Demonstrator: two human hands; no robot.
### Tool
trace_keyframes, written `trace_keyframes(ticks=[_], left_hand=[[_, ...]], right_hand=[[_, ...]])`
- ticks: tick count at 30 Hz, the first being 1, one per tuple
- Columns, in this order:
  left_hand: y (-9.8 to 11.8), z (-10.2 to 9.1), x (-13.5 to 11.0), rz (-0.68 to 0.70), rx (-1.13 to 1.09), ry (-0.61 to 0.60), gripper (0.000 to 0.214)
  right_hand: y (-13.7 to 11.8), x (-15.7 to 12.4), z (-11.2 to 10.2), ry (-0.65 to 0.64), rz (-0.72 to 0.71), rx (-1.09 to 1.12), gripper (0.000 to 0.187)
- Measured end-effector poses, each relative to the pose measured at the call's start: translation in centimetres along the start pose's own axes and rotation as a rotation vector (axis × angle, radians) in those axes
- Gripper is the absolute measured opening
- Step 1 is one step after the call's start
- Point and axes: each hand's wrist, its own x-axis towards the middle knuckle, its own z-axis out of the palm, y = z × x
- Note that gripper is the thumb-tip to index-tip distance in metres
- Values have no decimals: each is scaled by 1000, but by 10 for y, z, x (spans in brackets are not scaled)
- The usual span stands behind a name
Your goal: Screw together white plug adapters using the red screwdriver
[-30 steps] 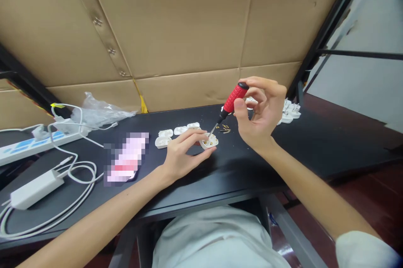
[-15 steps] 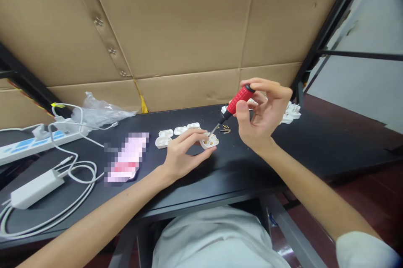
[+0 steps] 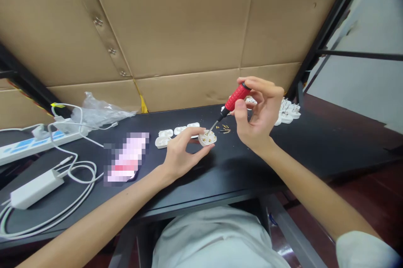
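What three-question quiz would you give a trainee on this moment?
1. Which hand grips the red-handled screwdriver?
2. True or false: the left hand holds the white plug half that the screwdriver's tip points into.
3. The loose brass screws lie: A) beside the power strip; B) on the black table just beyond the plug half; C) inside the plastic bag.
Key: 1 the right hand; 2 true; 3 B.
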Motion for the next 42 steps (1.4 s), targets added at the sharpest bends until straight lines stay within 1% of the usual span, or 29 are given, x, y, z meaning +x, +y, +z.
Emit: trace_keyframes(ticks=[4,8,12,16,20,22,26,30,35,37,39,42], left_hand=[[-1,0,0,-8,6,-5,35],[-3,1,-1,-51,-7,-11,37],[-5,2,-2,-128,-45,3,39],[-6,3,-2,-180,-71,6,38],[-7,2,-1,-224,-78,3,36],[-8,2,-2,-236,-91,17,36],[-8,2,-2,-260,-112,25,35],[-7,2,-2,-277,-142,23,35],[-7,2,-1,-285,-148,22,36],[-6,2,-1,-285,-134,18,36],[-6,1,-1,-282,-117,17,37],[-7,1,0,-282,-109,28,37]], right_hand=[[5,0,1,8,-19,14,41],[7,-1,-1,-1,-25,28,34],[6,-2,-2,-28,-29,34,36],[4,-1,1,-8,-38,36,34],[2,0,2,-2,24,96,37],[1,0,2,12,37,88,35],[1,1,2,27,39,88,42],[-2,1,4,9,49,114,48],[3,-1,5,18,-15,105,52],[5,-1,5,19,-39,106,51],[7,-2,4,20,-47,119,45],[6,-2,2,4,-29,121,24]])
